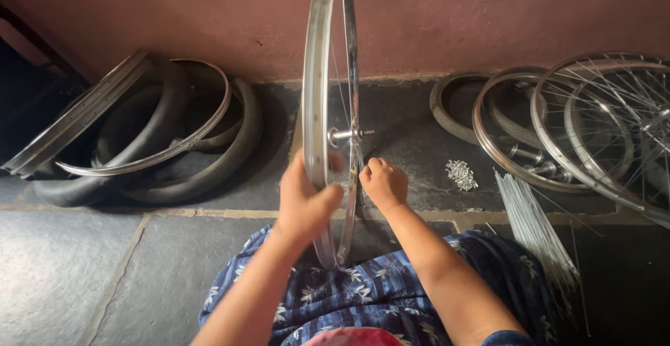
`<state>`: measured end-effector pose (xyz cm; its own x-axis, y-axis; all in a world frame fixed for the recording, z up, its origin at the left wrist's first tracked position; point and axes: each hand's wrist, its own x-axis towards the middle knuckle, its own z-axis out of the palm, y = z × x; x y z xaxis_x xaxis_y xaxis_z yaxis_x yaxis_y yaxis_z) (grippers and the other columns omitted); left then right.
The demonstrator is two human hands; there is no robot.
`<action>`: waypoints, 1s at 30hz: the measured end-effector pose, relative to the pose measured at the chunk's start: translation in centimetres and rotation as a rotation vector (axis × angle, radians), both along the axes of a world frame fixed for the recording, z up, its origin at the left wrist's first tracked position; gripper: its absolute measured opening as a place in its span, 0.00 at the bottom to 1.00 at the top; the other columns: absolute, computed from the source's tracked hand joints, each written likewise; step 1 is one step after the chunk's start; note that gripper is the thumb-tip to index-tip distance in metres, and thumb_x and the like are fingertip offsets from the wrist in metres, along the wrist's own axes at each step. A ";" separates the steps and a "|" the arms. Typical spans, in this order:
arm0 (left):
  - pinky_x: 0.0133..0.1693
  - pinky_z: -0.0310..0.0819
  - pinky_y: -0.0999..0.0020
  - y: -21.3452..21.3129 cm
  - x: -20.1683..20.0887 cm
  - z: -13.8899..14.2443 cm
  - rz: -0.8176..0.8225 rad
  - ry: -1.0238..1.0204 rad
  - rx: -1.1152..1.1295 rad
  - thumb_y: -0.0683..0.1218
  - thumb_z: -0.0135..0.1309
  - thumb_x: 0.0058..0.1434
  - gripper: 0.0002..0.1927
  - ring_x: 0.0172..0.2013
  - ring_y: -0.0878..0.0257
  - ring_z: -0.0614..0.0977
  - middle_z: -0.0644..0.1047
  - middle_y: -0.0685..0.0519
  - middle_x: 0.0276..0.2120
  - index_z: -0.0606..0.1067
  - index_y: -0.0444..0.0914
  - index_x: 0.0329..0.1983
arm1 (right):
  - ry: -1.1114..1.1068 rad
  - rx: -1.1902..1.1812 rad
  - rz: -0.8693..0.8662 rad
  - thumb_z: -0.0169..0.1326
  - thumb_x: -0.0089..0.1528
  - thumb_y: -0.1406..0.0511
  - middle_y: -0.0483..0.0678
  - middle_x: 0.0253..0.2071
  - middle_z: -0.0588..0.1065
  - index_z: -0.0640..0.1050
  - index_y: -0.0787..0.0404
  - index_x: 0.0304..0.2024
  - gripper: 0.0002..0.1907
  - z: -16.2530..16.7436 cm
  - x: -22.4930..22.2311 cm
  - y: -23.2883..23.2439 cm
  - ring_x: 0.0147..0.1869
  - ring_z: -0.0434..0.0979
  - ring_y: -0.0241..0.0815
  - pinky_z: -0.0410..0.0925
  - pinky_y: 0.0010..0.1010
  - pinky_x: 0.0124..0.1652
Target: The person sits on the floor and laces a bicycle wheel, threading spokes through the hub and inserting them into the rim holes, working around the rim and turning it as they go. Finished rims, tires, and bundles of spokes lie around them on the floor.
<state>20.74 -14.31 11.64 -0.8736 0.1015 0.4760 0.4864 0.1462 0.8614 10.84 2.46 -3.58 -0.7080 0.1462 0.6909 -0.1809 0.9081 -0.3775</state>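
Fingers of the left hand (305,203) curl around the near edge of a shiny bicycle wheel rim (315,94), thumb on the right face and the other fingers wrapped over the left, so the hand is closed on the metal. The rim stands upright on its edge, seen almost edge-on, with its lowest part resting against the person's lap on a blue floral garment (363,293) and its top running out of view. A hub axle (347,135) sits at the middle, and thin spokes (341,87) fan from it to the rim.

Just right of the rim, the right hand (384,183) is bunched into a loose fist, fingertips pinched together at the spokes below the hub (what they pinch is too small to tell).

On the dark stone floor (63,262) to the right lies a small heap of silvery spoke nipples (461,175), and beside it a bundle of loose spokes (534,227) laid roughly parallel. Further right, 2 spoked wheels (607,122) lie overlapping, with a bare tyre (447,112) partly beneath them. To the left, black tyres (181,171) and 2 bare rims (84,112) lean in a pile against the reddish wall (453,11).
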 end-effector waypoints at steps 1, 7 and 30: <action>0.38 0.75 0.71 0.1 -0.5 0.5 0.002 -0.018 -0.012 0.37 0.53 0.48 0.16 0.34 0.69 0.76 0.77 0.55 0.34 0.75 0.36 0.43 | -0.032 -0.091 0.007 0.56 0.59 0.61 0.49 0.30 0.78 0.76 0.56 0.27 0.07 0.0 0.0 0.1 0.34 0.78 0.53 0.70 0.45 0.33; 0.37 0.75 0.71 1.0 0.5 0.9 0.028 -0.029 -0.031 0.38 0.54 0.47 0.16 0.32 0.69 0.78 0.77 0.57 0.31 0.75 0.36 0.41 | 0.070 -0.411 0.105 0.64 0.53 0.56 0.49 0.30 0.75 0.73 0.58 0.32 0.16 1.5 -0.6 -0.5 0.34 0.78 0.51 0.69 0.43 0.32; 0.47 0.73 0.61 2.0 -6.1 2.1 0.157 0.330 -0.078 0.37 0.56 0.50 0.29 0.45 0.57 0.77 0.76 0.45 0.45 0.69 0.33 0.58 | -0.277 -1.120 0.354 0.54 0.65 0.67 0.47 0.30 0.80 0.82 0.62 0.45 0.09 1.0 3.0 -0.1 0.25 0.76 0.35 0.71 0.30 0.29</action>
